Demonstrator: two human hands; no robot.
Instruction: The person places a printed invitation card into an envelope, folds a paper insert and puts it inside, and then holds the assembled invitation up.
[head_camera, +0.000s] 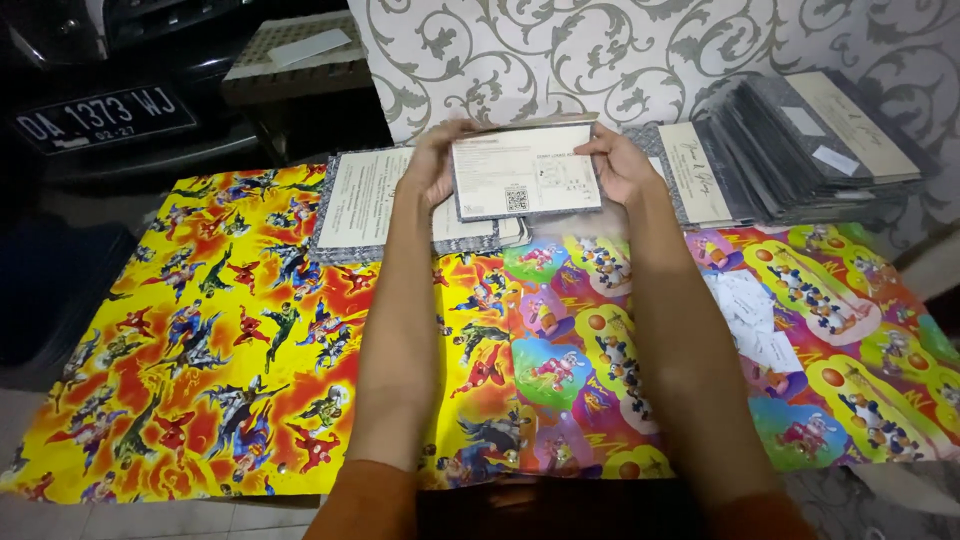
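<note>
Two hands hold one pale printed card (527, 172) up above the tabletop, the left hand (432, 165) gripping its left edge and the right hand (620, 163) its right edge, fingers closed on the card with the thumbs in front. The card is level and faces the camera, with a small square printed code near its lower middle. Just below and behind it lies a short stack of similar cards (372, 210) with grey patterned borders, resting on bright cartoon-print wrapping paper (230, 350) that covers the surface. To the right, a long fanned row of dark-covered cards (800, 150) leans against the wall with its scrolled pattern (600, 50). A few small white paper slips (745, 310) lie on the wrapping paper near the right forearm.

By my reading, the card is at the stage of being looked over or squared up between the hands. Setting it down would call for lowering it flat and lining its edges with whichever pile it joins.
</note>
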